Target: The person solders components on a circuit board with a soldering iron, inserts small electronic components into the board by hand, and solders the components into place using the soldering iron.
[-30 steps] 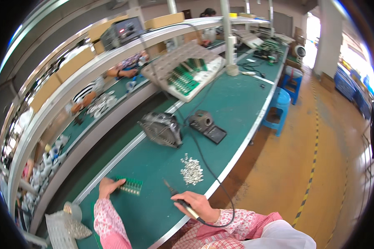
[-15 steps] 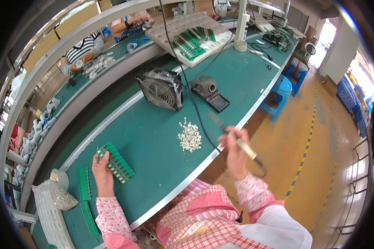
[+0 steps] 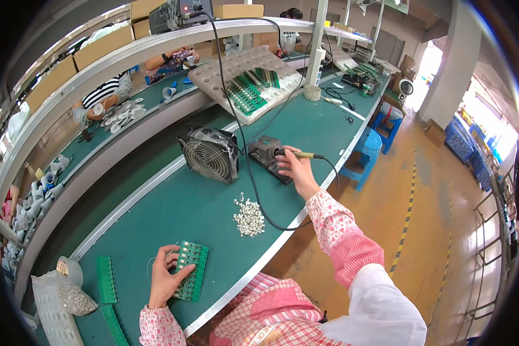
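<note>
Lying at the lower left of the frame, a tape roll (image 3: pixel 72 270) and a bag of small parts (image 3: pixel 78 300) rest by a pale tray (image 3: pixel 55 314), seemingly set aside to leave working room. Just right of them, two green strips (image 3: pixel 106 279) lie nearly end to end on the table (image 3: pixel 138 230), probably lined up within easy reach. At the lower centre-left, the left hand (image 3: pixel 166 281) has its fingers closed on a green board (image 3: pixel 193 271): the thumb presses over its left edge, the other fingers are partly hidden, and most of the board sticks out to their right, likely so its rows stay uncovered. The fan (image 3: pixel 210 155) stands near the centre, its grille facing the work area, perhaps to move fumes. Right of it, a loose heap of small pale pieces (image 3: pixel 249 219) sits between the hands, presumably handy to both. Right of centre, the right hand (image 3: pixel 297 172) grips a soldering iron (image 3: pixel 305 154), fingers wrapped narrowly around its handle. Its front end meets the dark stand (image 3: pixel 262 147), apparently for resting a hot tip; how deep it sits cannot be told.
</note>
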Motion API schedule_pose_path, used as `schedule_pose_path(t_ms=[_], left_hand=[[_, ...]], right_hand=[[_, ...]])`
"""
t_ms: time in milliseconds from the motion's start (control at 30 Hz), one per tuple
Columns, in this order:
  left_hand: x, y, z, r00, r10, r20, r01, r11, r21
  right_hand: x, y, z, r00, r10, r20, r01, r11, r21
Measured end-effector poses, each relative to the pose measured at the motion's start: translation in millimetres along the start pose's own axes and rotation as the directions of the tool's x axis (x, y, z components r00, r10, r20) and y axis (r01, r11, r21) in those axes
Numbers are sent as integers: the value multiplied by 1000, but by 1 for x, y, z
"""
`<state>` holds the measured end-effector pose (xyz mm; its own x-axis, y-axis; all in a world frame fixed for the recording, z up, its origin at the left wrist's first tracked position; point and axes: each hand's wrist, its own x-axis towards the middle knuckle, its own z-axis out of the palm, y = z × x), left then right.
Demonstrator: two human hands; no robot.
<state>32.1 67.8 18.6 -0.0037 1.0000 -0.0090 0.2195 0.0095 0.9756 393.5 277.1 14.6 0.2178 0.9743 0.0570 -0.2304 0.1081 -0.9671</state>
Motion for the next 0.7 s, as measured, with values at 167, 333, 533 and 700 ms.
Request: schedule_pose_path(t_ms=[167,333,533,700], left_hand=[[0,-5,-7,999,-22,-44,18,995,-97],[2,16,3,997,79,12,-79,997,23],[-11,42,-6,936,344,79,-327,762,560],[0,113,-63,772,625,113,-333,247,910]], right_hand=[[-11,20,2,979,204,23,-203,950,237],[-124,19,54,873,-170,457,336,889,-312],[-175,18,117,466,72,882,392,877,-278],[-176,25,105,708,267,654,-167,963,-213]])
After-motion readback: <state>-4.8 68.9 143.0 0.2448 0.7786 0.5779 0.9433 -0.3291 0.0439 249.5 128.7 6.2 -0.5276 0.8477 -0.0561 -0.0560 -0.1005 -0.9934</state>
